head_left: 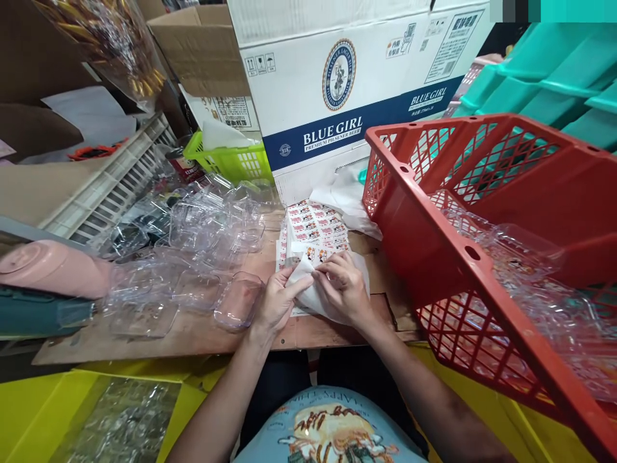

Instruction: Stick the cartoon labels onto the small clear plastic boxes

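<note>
Between my two hands is a sticker sheet [303,265], its white backing folded over toward me. My left hand [278,299] pinches the left side of that sheet between thumb and fingers. Closed at the sheet's upper right edge, my right hand [348,286] has its fingertips against the paper; whether a single sticker is between them is too small to tell. Just beyond lies a stack of printed sticker sheets [313,222] with rows of small red and orange pictures. A clear plastic case [238,300] rests on the wooden table left of my left hand.
More clear plastic cases [207,222] are heaped on the table's left. A red basket [405,225] holding clear cases stands at the right. Behind are a white beer carton [308,77] and a lime green basket [236,157]. A pink bottle [53,269] lies at far left.
</note>
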